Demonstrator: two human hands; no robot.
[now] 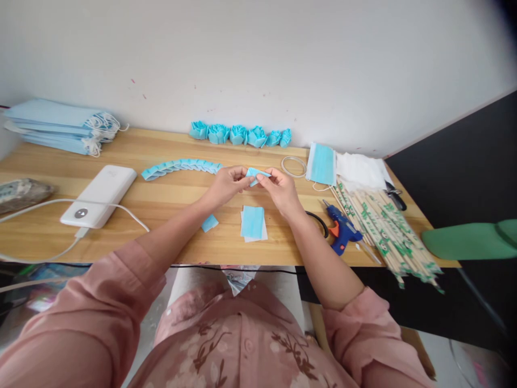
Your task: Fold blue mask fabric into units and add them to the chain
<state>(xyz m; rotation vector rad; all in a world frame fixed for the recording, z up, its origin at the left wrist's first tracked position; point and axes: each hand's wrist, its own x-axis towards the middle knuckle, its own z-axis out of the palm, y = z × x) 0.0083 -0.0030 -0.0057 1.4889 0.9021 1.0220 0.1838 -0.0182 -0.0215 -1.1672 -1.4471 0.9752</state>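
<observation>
Now | blue piece (255, 172) | pinched between left grip (228, 181) and right grip (281, 188)

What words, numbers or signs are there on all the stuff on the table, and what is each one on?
No words or numbers can be read for sure.
White power bank: a dark round badge with a pale sign, too small to make out, and a faint mark near the far end, unreadable.
Wrapped sticks: green printing, too blurred to read.
Bag at the left edge: markings too blurred to read.
</observation>
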